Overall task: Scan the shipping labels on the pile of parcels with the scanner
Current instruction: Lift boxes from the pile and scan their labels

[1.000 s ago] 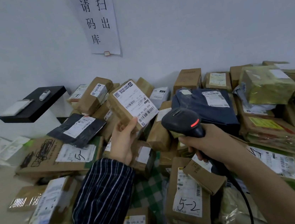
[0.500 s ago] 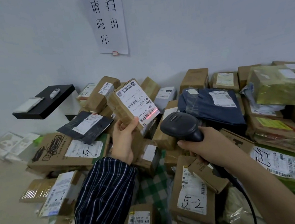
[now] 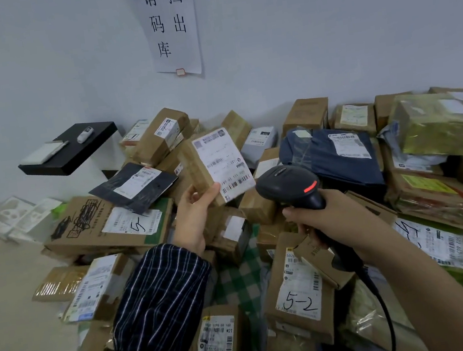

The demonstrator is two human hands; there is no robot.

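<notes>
In the head view, a small cardboard parcel (image 3: pixel 212 167) is held up by the left hand (image 3: pixel 193 219), thumb across its lower front corner and the remaining fingers hidden behind it. Its white shipping label (image 3: pixel 223 163) is turned toward the camera and is tilted, the barcode running along its lower right edge. The label print is blurred. The left forearm is covered by a dark striped sleeve (image 3: pixel 158 298).

The black scanner (image 3: pixel 290 187) is gripped by the right hand (image 3: pixel 335 226), fingers wrapped closed around the handle. Its head lies just beside and below the parcel's lower right corner, apart from it, and a red light shows on its top. Its black cable (image 3: pixel 382 308) hangs down beneath the right forearm.

Both hands are raised above the pile of parcels (image 3: pixel 295 281), which fills the lower middle and the right of the view and reaches back to the white wall (image 3: pixel 323 32). A navy bag (image 3: pixel 329 154) with a label lies behind the scanner. A brown parcel marked "5-2" is seen below the right hand. A paper sign (image 3: pixel 169 27) is fixed to the wall above. A black shelf (image 3: pixel 70 154) juts out at the left. Bare floor (image 3: pixel 11 319) lies open at the lower left, bordered by the pile's left edge.
</notes>
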